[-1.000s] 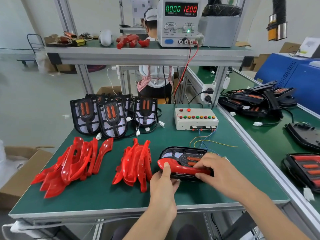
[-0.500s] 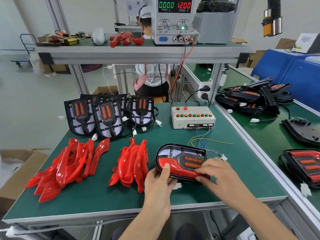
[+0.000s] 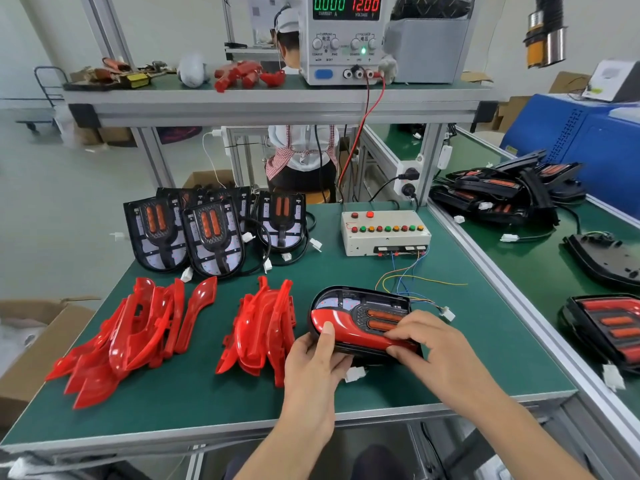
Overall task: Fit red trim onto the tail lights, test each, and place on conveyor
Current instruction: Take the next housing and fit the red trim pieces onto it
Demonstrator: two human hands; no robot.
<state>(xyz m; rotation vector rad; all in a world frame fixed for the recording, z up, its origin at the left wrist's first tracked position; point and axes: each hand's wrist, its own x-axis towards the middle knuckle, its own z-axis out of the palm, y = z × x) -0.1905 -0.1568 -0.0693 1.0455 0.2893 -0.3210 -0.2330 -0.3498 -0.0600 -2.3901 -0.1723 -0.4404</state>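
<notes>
Left hand (image 3: pixel 313 367) grips the tail light (image 3: pixel 360 318), thumb flat on the red trim (image 3: pixel 346 332). Right hand (image 3: pixel 436 348) curls over its right end, fingertips pressing down.

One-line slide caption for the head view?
Both hands, left and right, press a red trim onto a tail light on the green bench.

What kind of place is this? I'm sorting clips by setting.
Most likely a factory assembly line for vehicle tail lights. A tail light is being fitted by hand, piles of red trim lie on the green workbench, and a bench power supply and button test box stand by.
</notes>
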